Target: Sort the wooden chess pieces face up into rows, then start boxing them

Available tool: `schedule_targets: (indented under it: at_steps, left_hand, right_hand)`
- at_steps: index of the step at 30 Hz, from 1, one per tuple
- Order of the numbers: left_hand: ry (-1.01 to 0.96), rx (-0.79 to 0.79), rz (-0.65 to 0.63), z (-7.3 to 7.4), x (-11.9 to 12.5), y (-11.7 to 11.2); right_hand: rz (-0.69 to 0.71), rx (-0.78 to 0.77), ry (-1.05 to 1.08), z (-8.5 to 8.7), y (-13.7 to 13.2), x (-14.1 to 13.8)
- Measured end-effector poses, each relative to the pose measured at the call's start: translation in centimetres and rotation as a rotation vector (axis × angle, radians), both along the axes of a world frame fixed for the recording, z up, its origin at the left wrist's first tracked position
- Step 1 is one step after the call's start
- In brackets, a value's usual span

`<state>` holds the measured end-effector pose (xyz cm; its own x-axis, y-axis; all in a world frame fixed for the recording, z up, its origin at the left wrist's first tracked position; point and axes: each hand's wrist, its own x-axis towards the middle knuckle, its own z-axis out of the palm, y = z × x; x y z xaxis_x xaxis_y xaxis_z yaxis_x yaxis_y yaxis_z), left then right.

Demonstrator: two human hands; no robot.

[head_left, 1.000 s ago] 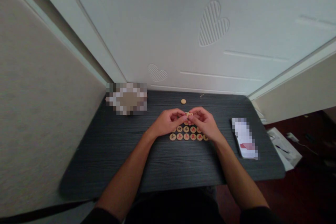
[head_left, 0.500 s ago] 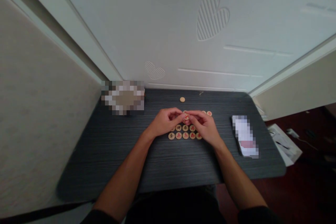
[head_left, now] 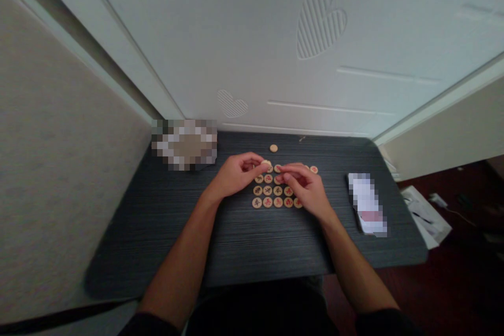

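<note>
Rows of round wooden Chinese chess pieces (head_left: 268, 202) lie on the dark table, marked with red or black characters. My left hand (head_left: 239, 174) is at the rows' far left corner, thumb and fingers closed on a Chinese chess piece (head_left: 266, 164) raised over the far row. Over the right part of the rows, my right hand (head_left: 307, 186) hovers with thumb and fingers slightly apart; I see nothing held in it. It hides several pieces beneath. Beyond the rows lies a single blank-looking piece (head_left: 273, 148).
A pixelated object (head_left: 185, 146) sits at the table's (head_left: 157, 241) far left corner. To the right lies a pixelated flat object (head_left: 367, 203). A white door (head_left: 260, 63) with heart reliefs rises behind the table. A white box (head_left: 427, 218) is on the floor at right.
My hands, together over the rows before, have moved apart. The left hand has gone left and slightly away from me with a piece. The right hand has stayed nearly in place.
</note>
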<state>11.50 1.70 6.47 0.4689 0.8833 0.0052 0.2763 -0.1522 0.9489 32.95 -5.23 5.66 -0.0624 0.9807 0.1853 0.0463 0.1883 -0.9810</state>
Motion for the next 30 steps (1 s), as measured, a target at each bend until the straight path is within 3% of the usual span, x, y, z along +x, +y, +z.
schedule_targets:
  at_steps: [7,11,17,30]
  left_hand:
    - [0.157,-0.199,-0.105,-0.1,-5.7,1.9]
    - [0.22,-0.305,-0.186,-0.4,-7.3,2.2]
    - [0.375,-0.291,-0.268,-0.2,-7.0,1.8]
    - [0.438,-0.343,-0.249,-1.5,-5.6,1.5]
  right_hand:
    - [-0.066,0.048,-0.008,0.2,0.0,0.5]
    - [-0.078,0.054,-0.012,0.4,0.1,0.8]
    - [-0.101,0.052,-0.006,0.2,0.2,0.9]
    - [-0.149,0.071,-0.094,0.0,0.7,1.7]
